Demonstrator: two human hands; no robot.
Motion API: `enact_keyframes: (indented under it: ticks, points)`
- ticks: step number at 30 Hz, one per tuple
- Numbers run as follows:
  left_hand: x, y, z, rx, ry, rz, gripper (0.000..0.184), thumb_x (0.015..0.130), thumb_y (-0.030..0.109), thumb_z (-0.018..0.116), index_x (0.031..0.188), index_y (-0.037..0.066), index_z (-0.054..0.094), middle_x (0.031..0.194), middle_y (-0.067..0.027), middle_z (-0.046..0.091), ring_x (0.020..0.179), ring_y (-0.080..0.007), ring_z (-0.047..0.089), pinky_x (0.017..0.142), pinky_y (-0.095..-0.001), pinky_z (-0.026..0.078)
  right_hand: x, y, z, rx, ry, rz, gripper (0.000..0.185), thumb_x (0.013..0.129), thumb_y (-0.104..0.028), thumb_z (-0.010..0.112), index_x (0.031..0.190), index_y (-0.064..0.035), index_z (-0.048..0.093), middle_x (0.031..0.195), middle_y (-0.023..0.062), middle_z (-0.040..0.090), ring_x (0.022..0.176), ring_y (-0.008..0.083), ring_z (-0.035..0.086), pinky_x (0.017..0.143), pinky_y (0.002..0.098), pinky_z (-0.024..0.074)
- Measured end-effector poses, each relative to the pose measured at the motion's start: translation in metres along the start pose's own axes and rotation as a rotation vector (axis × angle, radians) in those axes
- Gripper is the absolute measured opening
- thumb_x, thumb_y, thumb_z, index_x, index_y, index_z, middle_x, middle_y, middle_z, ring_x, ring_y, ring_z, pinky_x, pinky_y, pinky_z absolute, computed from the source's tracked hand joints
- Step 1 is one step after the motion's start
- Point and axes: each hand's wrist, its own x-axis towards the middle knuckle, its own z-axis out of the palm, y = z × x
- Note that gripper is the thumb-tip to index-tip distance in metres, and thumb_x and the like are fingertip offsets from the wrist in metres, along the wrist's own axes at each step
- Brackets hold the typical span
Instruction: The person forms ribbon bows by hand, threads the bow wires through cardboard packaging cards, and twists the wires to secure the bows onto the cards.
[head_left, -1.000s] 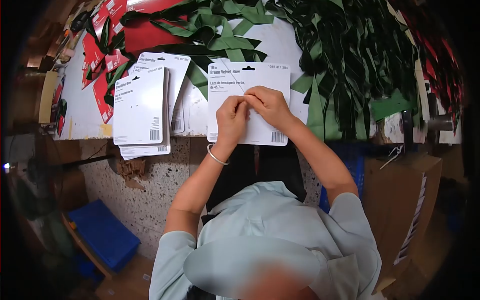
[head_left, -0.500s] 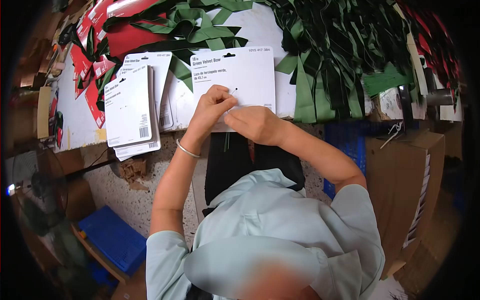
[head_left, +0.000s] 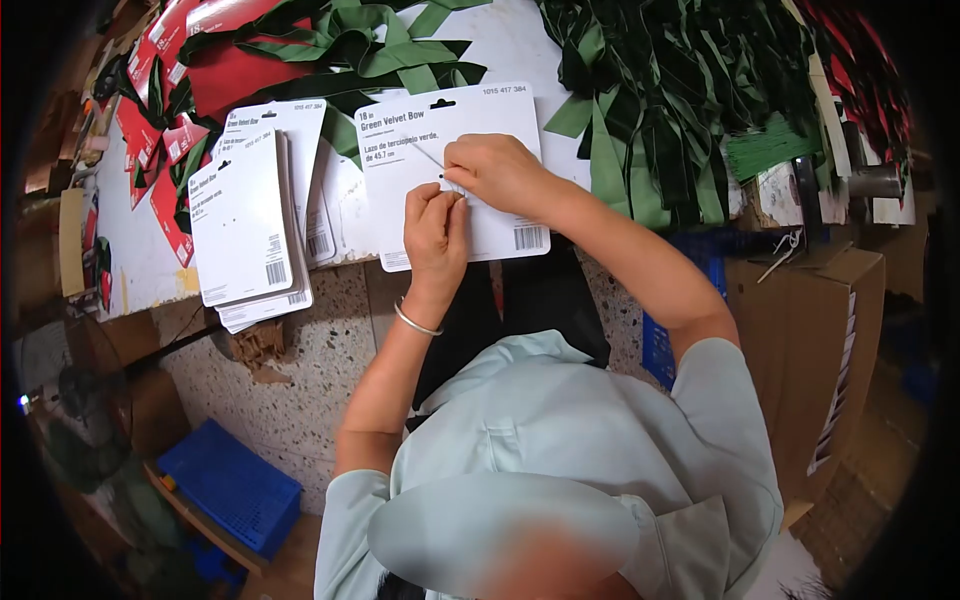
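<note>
Here, left hand [head_left: 436, 228] and right hand [head_left: 495, 174] angled together over card [head_left: 500, 115], grips pinched, contents unclear.

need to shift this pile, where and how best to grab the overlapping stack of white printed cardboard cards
Probably its near end, from the person's side, thumb above, fingers below: the stack lies flat, and that end juts past the edge of the white table, leaving its underside reachable.
</note>
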Motion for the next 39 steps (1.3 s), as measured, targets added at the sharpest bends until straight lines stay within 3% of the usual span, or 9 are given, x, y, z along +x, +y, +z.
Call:
enact_keyframes:
  ticks: [3, 5, 10, 17, 22, 30, 32, 34, 39]
  points:
    - [-0.002, -0.003, 0.001, 0.053, 0.008, 0.029, 0.012, 0.084, 0.0, 0.065, 0.094, -0.005, 0.061, 0.104, -0.0159, 0.054, 0.082, -0.0227, 0.055, 0.068, -0.0302, 0.046, -0.001, 0.002, -0.006, -0.04, -0.145, -0.1, 0.009, 0.085, -0.011, 0.059, 0.083, -0.0015, 0.059, 0.077, 0.0133, 0.057, 0.072, 0.0333, 0.058, 0.063, 0.0401, 0.0466]
    - [0.002, 0.001, -0.001, 0.33, 0.065, 0.269, 0.015, 0.082, -0.001, 0.067, 0.096, -0.005, 0.062, 0.111, -0.0173, 0.053, 0.086, -0.0239, 0.057, 0.071, -0.0307, 0.048, -0.003, 0.001, -0.016, -0.067, -0.234, -0.143, 0.008, 0.084, -0.009, 0.058, 0.085, -0.0017, 0.059, 0.079, 0.0125, 0.057, 0.072, 0.0324, 0.058, 0.063, 0.0396, 0.0474]
    - [0.001, -0.004, 0.008, 0.193, 0.1, 0.176, 0.015, 0.084, -0.002, 0.066, 0.098, -0.006, 0.063, 0.117, -0.0181, 0.053, 0.093, -0.0248, 0.058, 0.076, -0.0304, 0.049, -0.003, -0.001, -0.034, -0.278, -0.262, -0.485, 0.016, 0.077, -0.009, 0.06, 0.091, -0.0019, 0.057, 0.082, 0.008, 0.053, 0.072, 0.0246, 0.059, 0.06, 0.0356, 0.0511]
    - [-0.001, -0.001, 0.003, 0.071, 0.042, -0.034, 0.015, 0.084, -0.003, 0.066, 0.098, -0.006, 0.063, 0.113, -0.0213, 0.055, 0.082, -0.0248, 0.061, 0.074, -0.0325, 0.05, 0.013, 0.014, -0.029, -0.339, -0.353, -0.616, 0.017, 0.076, -0.011, 0.063, 0.09, -0.0037, 0.057, 0.077, 0.006, 0.051, 0.069, 0.0207, 0.058, 0.051, 0.0324, 0.0511]
    - [0.007, 0.002, 0.002, 0.012, 0.041, -0.062, 0.011, 0.086, 0.0, 0.063, 0.096, -0.004, 0.063, 0.105, -0.0216, 0.058, 0.084, -0.0272, 0.062, 0.074, -0.0331, 0.05, 0.012, 0.009, -0.027, -0.179, -0.303, -0.429, 0.016, 0.077, -0.015, 0.068, 0.087, -0.0088, 0.056, 0.077, 0.0043, 0.052, 0.067, 0.0214, 0.059, 0.053, 0.0328, 0.0494]
    - [0.004, -0.005, -0.001, 0.05, 0.086, 0.021, 0.017, 0.089, 0.002, 0.06, 0.104, -0.005, 0.056, 0.1, -0.0205, 0.058, 0.087, -0.0301, 0.061, 0.075, -0.0344, 0.049, 0.008, 0.011, -0.013, -0.176, -0.188, -0.415, 0.016, 0.081, -0.017, 0.066, 0.079, -0.0076, 0.054, 0.073, 0.006, 0.054, 0.064, 0.0254, 0.059, 0.053, 0.035, 0.0474]
    - [0.002, -0.004, 0.003, -0.16, 0.139, -0.213, 0.024, 0.089, 0.0, 0.058, 0.111, -0.006, 0.051, 0.099, -0.0187, 0.057, 0.082, -0.0276, 0.059, 0.074, -0.0341, 0.049, 0.006, 0.007, -0.003, -0.192, -0.125, -0.377, 0.017, 0.083, -0.019, 0.065, 0.077, -0.0073, 0.054, 0.071, 0.0067, 0.055, 0.063, 0.0265, 0.059, 0.052, 0.0363, 0.0468]
    - [0.003, -0.002, 0.003, -0.1, 0.121, -0.178, 0.026, 0.088, -0.001, 0.057, 0.112, -0.006, 0.05, 0.1, -0.018, 0.057, 0.08, -0.0262, 0.058, 0.073, -0.0337, 0.049, 0.001, 0.001, 0.01, -0.285, 0.04, -0.077, 0.022, 0.085, -0.023, 0.062, 0.073, -0.0067, 0.055, 0.066, 0.0081, 0.058, 0.061, 0.0281, 0.059, 0.052, 0.0389, 0.0457]
    - [0.005, 0.001, 0.003, -0.02, 0.114, -0.104, 0.028, 0.086, -0.005, 0.057, 0.113, -0.006, 0.05, 0.1, -0.0165, 0.055, 0.075, -0.0224, 0.057, 0.068, -0.0318, 0.048, 0.007, -0.007, 0.006, -0.369, -0.014, 0.064, 0.024, 0.085, -0.027, 0.062, 0.074, -0.0065, 0.056, 0.067, 0.0094, 0.061, 0.061, 0.0303, 0.06, 0.054, 0.0408, 0.0456]
